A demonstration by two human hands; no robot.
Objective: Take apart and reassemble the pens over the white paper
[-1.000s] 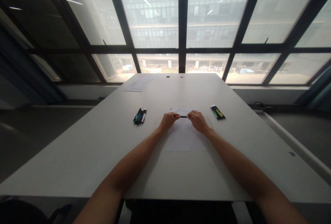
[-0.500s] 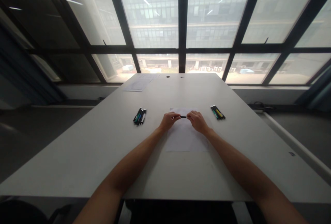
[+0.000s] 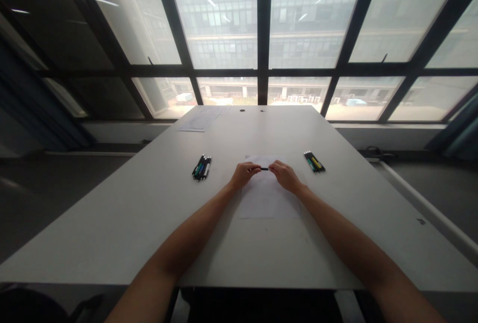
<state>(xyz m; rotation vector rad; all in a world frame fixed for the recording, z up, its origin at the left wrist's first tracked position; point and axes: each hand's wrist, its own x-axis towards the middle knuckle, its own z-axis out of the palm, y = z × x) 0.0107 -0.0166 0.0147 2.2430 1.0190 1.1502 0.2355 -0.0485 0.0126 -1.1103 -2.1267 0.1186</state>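
Observation:
A short stretch of a black pen (image 3: 264, 168) shows between my two hands, lying sideways just over the white paper (image 3: 269, 201). My left hand (image 3: 244, 173) pinches one end of it between thumb and fingers. On the other end my right hand (image 3: 284, 173) is closed as well, its fingers curled. Both ends of the pen are covered by fingers, so I cannot tell whether it is capped. Left of my hands lies a loose bunch of pens (image 3: 202, 167), black with green, blue and white parts. To the right is a neater row of pens (image 3: 314, 161), with yellow and green ones among black.
The white table (image 3: 130, 233) reaches from me to the windows (image 3: 227, 19). Printed sheets (image 3: 199, 120) lie at its far left, near a dark round hole (image 3: 242, 110). A small dark mark (image 3: 421, 221) is by the right edge.
My right hand has shifted very slightly left, so a little less of the pen shows between my hands. Otherwise hands, pens and paper look the same.

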